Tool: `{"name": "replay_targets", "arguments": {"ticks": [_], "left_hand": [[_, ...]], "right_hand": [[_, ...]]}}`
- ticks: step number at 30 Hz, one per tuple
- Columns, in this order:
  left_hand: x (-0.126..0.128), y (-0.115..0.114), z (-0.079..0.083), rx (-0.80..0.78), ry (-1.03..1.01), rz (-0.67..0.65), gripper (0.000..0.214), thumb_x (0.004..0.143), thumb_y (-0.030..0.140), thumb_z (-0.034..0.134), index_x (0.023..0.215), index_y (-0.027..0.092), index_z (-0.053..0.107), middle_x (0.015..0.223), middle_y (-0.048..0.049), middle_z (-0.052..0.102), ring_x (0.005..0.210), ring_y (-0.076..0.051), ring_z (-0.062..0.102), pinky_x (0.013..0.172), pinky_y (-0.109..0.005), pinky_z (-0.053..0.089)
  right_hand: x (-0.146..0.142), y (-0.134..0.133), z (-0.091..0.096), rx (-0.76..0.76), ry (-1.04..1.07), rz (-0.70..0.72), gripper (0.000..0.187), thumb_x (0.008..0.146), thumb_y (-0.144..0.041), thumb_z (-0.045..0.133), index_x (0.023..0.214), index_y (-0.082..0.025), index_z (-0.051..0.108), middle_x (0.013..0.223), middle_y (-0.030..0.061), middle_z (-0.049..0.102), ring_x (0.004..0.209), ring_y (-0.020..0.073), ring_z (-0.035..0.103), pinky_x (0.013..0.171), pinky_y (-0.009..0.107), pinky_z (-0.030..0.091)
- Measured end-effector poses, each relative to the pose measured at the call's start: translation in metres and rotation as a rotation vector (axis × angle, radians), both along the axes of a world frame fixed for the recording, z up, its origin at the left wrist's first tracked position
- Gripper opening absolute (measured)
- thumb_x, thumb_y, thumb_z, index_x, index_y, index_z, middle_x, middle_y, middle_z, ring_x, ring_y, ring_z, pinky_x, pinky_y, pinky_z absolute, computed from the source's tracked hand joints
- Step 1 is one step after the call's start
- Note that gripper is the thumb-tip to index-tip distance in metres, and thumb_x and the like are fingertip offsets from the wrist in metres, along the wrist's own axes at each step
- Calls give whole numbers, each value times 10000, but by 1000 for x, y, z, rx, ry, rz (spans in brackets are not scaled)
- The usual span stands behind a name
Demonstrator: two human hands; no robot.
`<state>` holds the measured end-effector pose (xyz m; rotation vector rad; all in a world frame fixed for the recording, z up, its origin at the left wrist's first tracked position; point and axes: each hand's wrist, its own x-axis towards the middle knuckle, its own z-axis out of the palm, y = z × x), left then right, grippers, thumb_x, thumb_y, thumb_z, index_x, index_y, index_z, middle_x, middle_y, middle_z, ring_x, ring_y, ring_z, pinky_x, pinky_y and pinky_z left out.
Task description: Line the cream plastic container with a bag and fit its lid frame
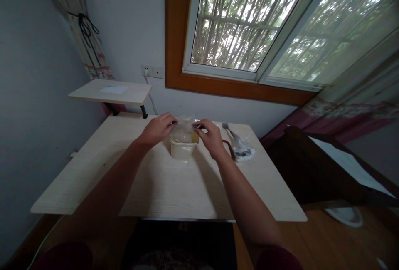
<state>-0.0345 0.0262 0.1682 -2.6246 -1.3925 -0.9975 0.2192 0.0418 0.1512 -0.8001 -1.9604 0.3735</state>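
A small cream-coloured ribbed tub stands upright near the middle of the table. Clear plastic, which looks like a thin bag, rises out of its top. My left hand pinches the plastic's left edge above the tub. On the opposite side, my right hand grips the right edge between thumb and fingers. What lies inside the tub is hidden by the plastic. Just right of my right hand rests another clear plastic bag with white and dark contents that I cannot make out.
A raised shelf with a paper label stands at the table's back left. Behind the table are a wall socket and a window. A brown curved strip lies beside the plastic bag. Dark furniture stands at the right.
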Motion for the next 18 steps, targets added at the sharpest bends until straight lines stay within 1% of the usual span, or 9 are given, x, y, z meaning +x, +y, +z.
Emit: {"name": "replay_targets", "arguments": {"ticks": [7, 10, 13, 15, 18], "left_hand": [[-33, -5, -14, 47, -112, 96, 165, 926, 235, 536, 1011, 192, 671, 988, -63, 660, 966, -203, 630, 893, -336, 505], [-42, -12, -26, 43, -103, 58, 143, 922, 237, 544, 981, 202, 669, 971, -50, 652, 948, -188, 626, 877, -323, 514], [-43, -21, -40, 40, -75, -15, 156, 937, 228, 530, 988, 215, 678, 1013, -50, 646, 958, -174, 630, 881, -319, 527], [-41, -27, -47, 60, -81, -19, 175, 947, 220, 523, 1008, 222, 686, 1076, -59, 630, 983, -169, 629, 901, -326, 534], [-37, -33, -46, 115, -117, -8, 201, 950, 222, 539, 1080, 221, 691, 1190, -86, 587, 1076, -184, 608, 955, -354, 530]], "right_hand": [[30, -2, -3, 17, -34, -131, 125, 947, -251, 581, 937, -226, 703, 968, 57, 672, 942, 210, 632, 863, 348, 508], [43, -3, -9, 27, -25, -153, 117, 943, -265, 588, 928, -229, 699, 961, 58, 662, 939, 217, 629, 848, 356, 514], [51, -8, -15, 46, -69, -131, 119, 936, -245, 582, 928, -236, 701, 956, 60, 648, 944, 226, 622, 860, 382, 517], [53, -14, -17, 83, -105, -118, 160, 936, -214, 556, 958, -245, 711, 994, 70, 629, 985, 233, 611, 891, 409, 515], [50, -27, -12, 148, -114, -149, 260, 924, -187, 535, 1093, -269, 714, 1128, 92, 592, 1086, 254, 579, 923, 445, 509]]}}
